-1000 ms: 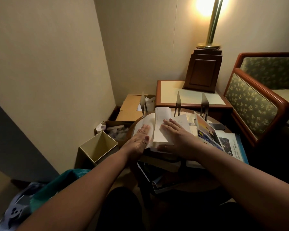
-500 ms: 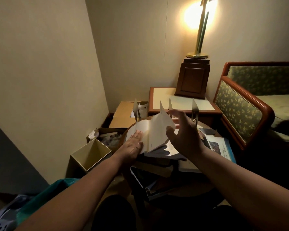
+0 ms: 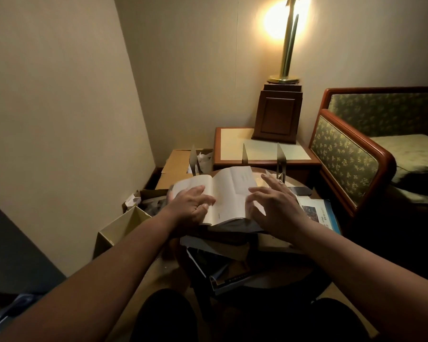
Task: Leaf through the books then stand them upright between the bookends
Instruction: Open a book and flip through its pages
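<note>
The book (image 3: 223, 193) lies open on a pile on the round table (image 3: 307, 275), in front of the bookends (image 3: 281, 160). Left hand (image 3: 190, 206) lies flat on the left page w/ fingers spread, prob. to keep it open. Right hand (image 3: 274, 208) is open, grips nothing, fingers on the right page edge, ready to flip.

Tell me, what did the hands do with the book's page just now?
The right hand had lifted a page upright, swung it leftward and let go; now it lies flat and the hand hovers spread over the open book. The left hand stayed pressing the left pages. The bookends stayed standing behind, with no books between them.
</note>
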